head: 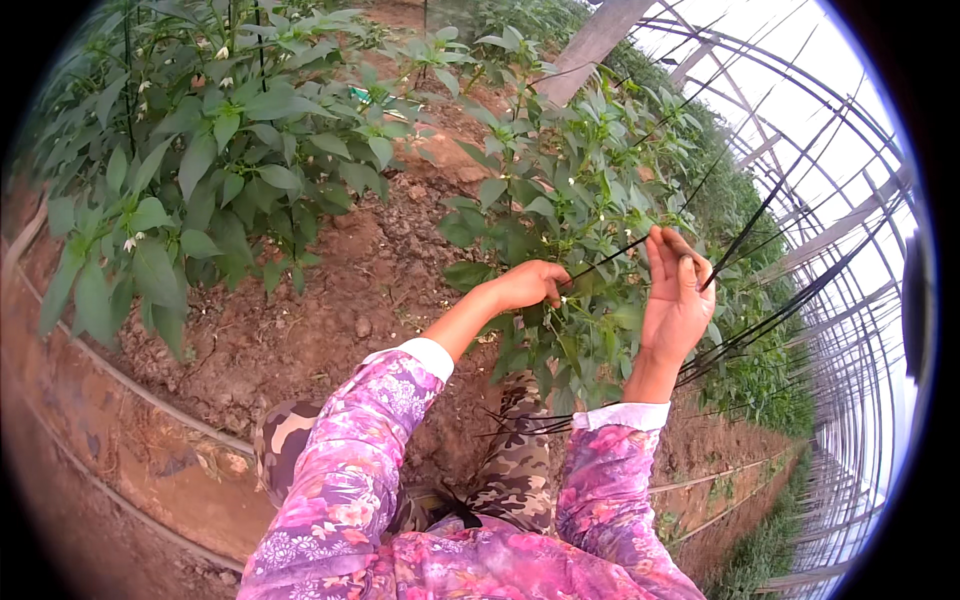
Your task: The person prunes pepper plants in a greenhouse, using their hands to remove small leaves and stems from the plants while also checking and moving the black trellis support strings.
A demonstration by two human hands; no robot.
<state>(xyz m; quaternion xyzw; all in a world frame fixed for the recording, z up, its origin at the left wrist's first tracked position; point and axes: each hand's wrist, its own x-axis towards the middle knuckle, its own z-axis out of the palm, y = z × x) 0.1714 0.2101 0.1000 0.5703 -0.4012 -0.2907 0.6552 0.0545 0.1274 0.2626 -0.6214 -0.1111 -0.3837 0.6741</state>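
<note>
My left hand (pixel 529 285) reaches into the pepper plant (pixel 592 202) in front of me, its fingers curled on the lower end of a black twine (pixel 611 261). That twine runs taut up to my right hand (pixel 679 292), raised beside the leaves with the palm towards me. Thumb and fingers there pinch the black line, which continues up to the right towards the roof. Leaves partly hide the stem near my left fingertips. More loose black twines (pixel 780 315) pass behind my right wrist, and their ends (pixel 525 429) hang over my camouflage trouser leg.
Another bushy pepper plant (pixel 217 165) with white flowers grows at the left, with upright black strings among it. Bare brown soil (pixel 360 300) lies between the plants. A drip hose (pixel 142 386) crosses at lower left. Greenhouse hoops (pixel 832 187) and a slanting post (pixel 589 52) stand at the right.
</note>
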